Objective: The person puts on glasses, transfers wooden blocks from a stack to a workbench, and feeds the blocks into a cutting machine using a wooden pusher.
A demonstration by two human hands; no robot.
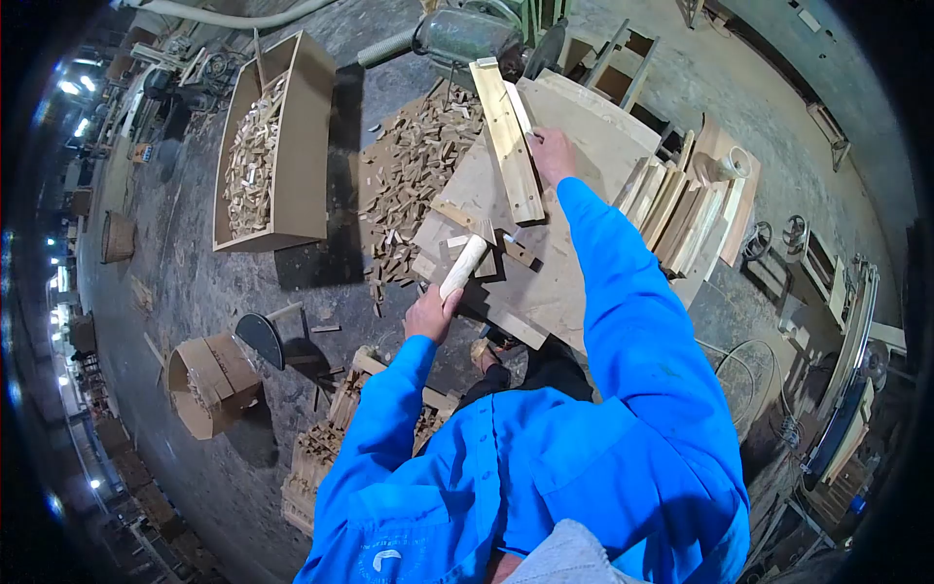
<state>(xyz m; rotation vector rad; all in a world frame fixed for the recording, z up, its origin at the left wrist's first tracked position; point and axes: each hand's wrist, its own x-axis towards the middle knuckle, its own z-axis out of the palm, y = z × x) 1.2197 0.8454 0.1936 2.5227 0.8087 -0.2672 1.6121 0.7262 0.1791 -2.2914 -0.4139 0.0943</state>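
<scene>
My left hand (pixel 428 313), at the near left edge of the worktable (pixel 589 122), is closed around the lower end of a pale wooden stick (pixel 464 266). The stick's far end reaches over the tabletop. Farther forward, my right hand (pixel 552 156) has its fingers closed on a thin wood strip (pixel 519 105), which lies along a long wooden board (pixel 506 146). This board rests lengthwise on the table. Between the hands sit a short drilled wooden bar (pixel 519 251) and a narrow wooden piece (pixel 459 216). A small bluish shiny part lies there, too small to name.
Wood offcuts (pixel 418 161) cover the floor left of the table. A large wooden box (pixel 292 156) holds more offcuts. Long wood strips (pixel 686 209) and a tape roll (pixel 736 163) lie at the table's right. A round stool (pixel 260 341) and cardboard box (pixel 209 380) stand at left.
</scene>
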